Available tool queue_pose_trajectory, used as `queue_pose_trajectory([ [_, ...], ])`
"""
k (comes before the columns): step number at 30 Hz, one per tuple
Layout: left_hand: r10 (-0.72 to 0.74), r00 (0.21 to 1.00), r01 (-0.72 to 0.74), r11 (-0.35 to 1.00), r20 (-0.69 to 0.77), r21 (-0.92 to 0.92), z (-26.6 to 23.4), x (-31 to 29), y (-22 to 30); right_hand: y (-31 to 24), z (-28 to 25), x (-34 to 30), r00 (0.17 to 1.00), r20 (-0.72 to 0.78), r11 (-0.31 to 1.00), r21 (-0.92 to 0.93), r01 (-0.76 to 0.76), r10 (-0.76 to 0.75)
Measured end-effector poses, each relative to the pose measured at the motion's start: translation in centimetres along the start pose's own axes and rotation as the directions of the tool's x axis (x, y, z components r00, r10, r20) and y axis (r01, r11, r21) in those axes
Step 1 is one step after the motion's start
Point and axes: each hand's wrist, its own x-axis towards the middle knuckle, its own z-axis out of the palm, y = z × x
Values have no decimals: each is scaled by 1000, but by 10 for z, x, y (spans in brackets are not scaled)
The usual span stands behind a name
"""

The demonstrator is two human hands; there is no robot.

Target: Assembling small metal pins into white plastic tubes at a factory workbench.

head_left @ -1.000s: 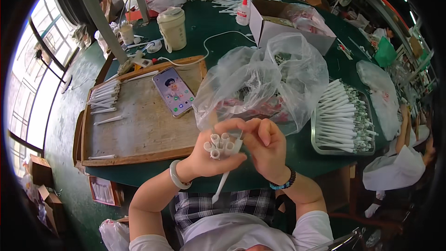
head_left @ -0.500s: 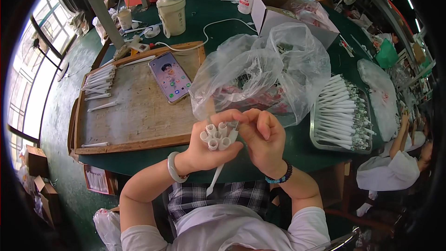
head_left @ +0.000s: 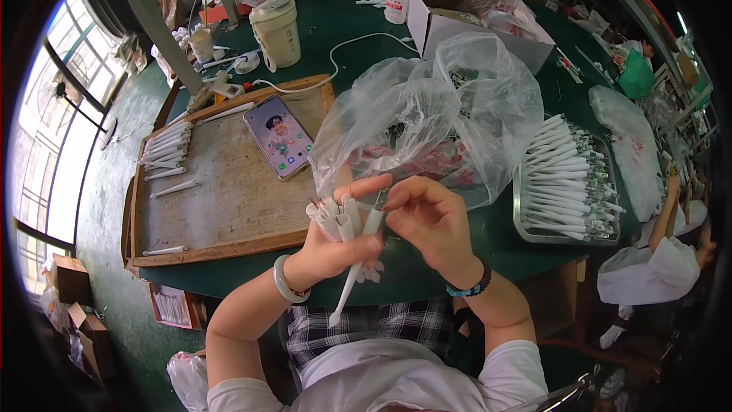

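Note:
My left hand (head_left: 328,258) is wrapped round a bundle of slim white plastic tubes (head_left: 329,220), their open ends facing up. One white tube (head_left: 349,290) stands a little apart under my thumb, and its pointed end hangs below the hand. At that tube's upper end is a small shiny flat piece (head_left: 381,199), apparently metal. My right hand (head_left: 435,221) pinches this piece between thumb and forefinger, right beside the left hand. How deep the piece sits in the tube I cannot tell.
Beyond my hands lies a clear plastic bag (head_left: 427,118) of small parts. A metal tray (head_left: 526,221) of filled white tubes stands right. On the left, a wooden board (head_left: 229,206) carries a phone (head_left: 278,136) and loose tubes (head_left: 169,145). A white box (head_left: 480,23) stands behind.
The tube bundle has tilted and shifted left within my left hand, and one tube now stands apart. My right hand has moved slightly right, with the small shiny piece now plainly visible.

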Motion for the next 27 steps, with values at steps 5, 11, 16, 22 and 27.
queue_pose_trajectory([
  [5,2,1000,-6,984,21,176,-3,3,0,-3,-4,0,998,53,999,-35,-42,44],
  [11,82,987,-117,955,137,272,-7,5,-3,-1,0,-2,992,96,991,96,-91,82],
  [16,79,988,-98,985,132,145,-5,5,-7,9,0,-1,975,128,918,333,-215,182],
  [22,137,987,-152,960,81,234,-6,4,-9,4,9,-2,990,-124,956,276,101,-69],
  [27,252,963,-269,850,100,453,-5,4,-11,5,0,-4,996,-75,966,250,68,-51],
])
